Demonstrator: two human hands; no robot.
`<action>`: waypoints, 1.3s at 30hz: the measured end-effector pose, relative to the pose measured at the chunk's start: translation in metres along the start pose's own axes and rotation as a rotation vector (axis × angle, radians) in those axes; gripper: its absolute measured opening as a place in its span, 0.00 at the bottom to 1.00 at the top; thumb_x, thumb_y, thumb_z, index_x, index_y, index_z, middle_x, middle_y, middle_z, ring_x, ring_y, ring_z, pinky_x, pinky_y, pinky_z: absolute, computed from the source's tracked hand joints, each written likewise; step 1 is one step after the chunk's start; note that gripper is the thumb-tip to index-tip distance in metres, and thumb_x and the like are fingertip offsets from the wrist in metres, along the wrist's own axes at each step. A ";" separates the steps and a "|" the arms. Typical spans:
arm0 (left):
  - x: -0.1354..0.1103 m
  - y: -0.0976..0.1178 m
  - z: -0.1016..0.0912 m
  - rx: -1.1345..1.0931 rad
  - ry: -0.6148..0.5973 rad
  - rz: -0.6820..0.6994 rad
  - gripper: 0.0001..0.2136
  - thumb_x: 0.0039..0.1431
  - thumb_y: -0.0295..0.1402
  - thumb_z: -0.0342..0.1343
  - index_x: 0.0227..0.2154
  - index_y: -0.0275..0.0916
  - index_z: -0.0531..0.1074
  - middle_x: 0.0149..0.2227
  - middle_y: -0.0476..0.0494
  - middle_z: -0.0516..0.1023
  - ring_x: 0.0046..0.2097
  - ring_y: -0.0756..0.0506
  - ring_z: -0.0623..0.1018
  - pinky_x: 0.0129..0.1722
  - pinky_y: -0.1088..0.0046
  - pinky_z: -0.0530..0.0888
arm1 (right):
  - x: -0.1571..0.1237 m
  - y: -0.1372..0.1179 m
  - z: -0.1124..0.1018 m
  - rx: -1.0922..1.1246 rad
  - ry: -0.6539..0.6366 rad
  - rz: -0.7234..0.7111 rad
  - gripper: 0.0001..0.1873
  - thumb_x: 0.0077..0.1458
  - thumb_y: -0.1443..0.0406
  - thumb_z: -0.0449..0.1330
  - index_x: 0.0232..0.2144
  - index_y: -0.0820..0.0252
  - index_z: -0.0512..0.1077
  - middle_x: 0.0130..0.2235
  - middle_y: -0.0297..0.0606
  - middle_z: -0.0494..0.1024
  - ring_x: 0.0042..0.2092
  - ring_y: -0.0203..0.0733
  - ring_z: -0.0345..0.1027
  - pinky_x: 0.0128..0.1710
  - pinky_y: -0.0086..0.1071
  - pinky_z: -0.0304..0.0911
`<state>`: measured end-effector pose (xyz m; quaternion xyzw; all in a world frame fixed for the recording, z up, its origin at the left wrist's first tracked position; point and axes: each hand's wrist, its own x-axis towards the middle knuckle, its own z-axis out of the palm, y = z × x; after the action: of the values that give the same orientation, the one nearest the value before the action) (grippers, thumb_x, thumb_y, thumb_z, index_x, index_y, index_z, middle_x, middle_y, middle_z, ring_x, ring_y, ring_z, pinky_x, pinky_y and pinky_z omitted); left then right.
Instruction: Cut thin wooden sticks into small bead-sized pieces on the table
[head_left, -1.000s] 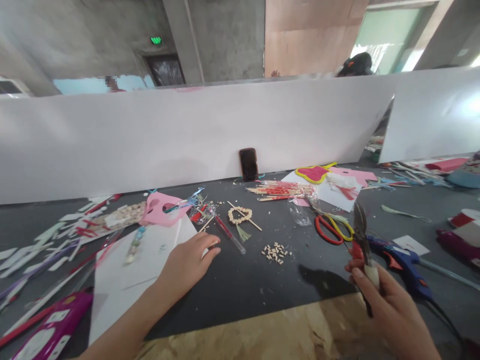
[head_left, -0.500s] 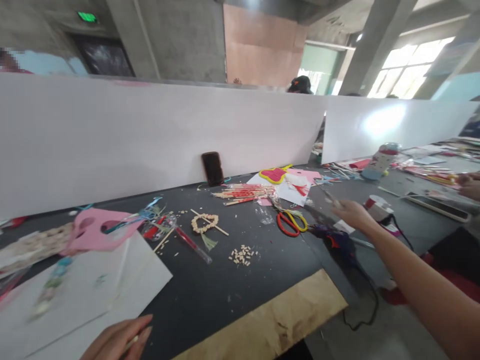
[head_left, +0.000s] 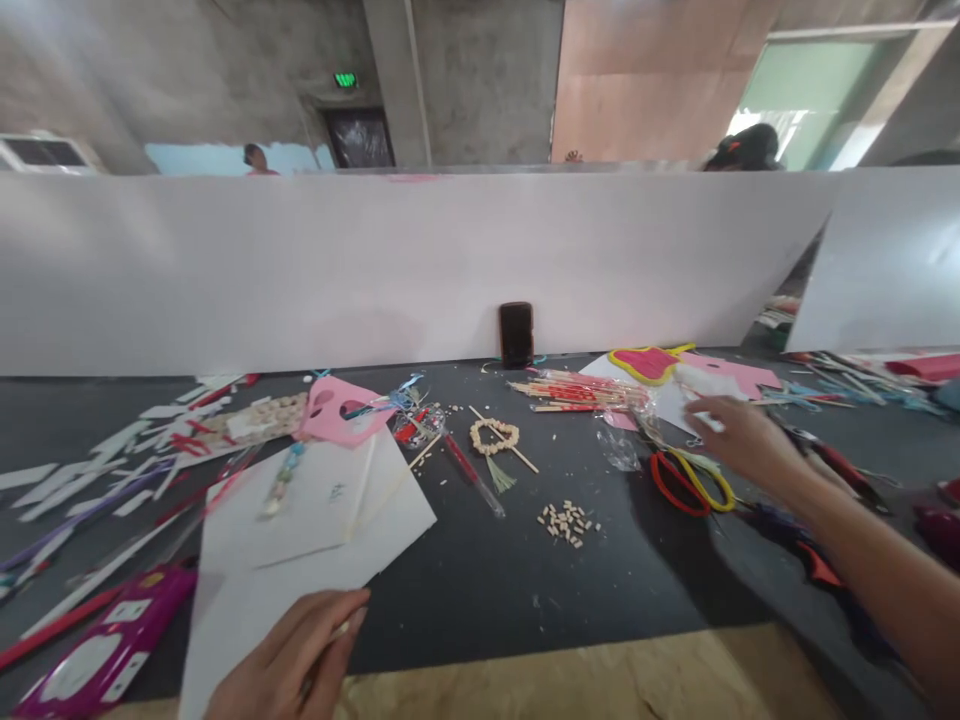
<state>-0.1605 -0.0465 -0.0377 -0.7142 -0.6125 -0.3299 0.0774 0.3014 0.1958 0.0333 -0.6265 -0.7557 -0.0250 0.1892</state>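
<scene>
My left hand (head_left: 292, 660) is low at the near table edge, over the corner of the white paper sheets (head_left: 315, 530). Its fingers are pinched on a thin wooden stick (head_left: 339, 631). My right hand (head_left: 739, 438) reaches out to the left above the red and yellow scissors (head_left: 686, 482). Its fingers are stretched out and blurred, and I see nothing in them. Red-handled pruners (head_left: 836, 463) lie on the table just right of that hand. Past the fingertips lies a plastic-wrapped bundle of sticks (head_left: 577, 392).
A bead heart on a stick (head_left: 495, 437), a pile of small wooden bits (head_left: 566, 520), a pink foam mask (head_left: 337, 410) and a glue gun (head_left: 795, 545) lie on the dark table. A phone (head_left: 516, 333) leans on the white partition (head_left: 375, 270). Paper strips litter the left.
My right hand has come back from the far right without the pruners, which now lie on the table. The view swung back left. My left hand drew back to the near edge.
</scene>
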 end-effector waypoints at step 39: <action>0.157 0.023 0.081 -0.042 -0.333 -0.167 0.09 0.60 0.34 0.52 0.41 0.41 0.74 0.44 0.42 0.79 0.46 0.42 0.76 0.43 0.69 0.71 | 0.004 -0.160 0.082 -0.283 -0.226 -0.245 0.17 0.60 0.59 0.56 0.49 0.59 0.67 0.49 0.41 0.71 0.45 0.42 0.68 0.43 0.42 0.67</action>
<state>-0.1037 0.1186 -0.0042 -0.7072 -0.6667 -0.2254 -0.0677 0.1272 0.1879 -0.0098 -0.5493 -0.8314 -0.0831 0.0092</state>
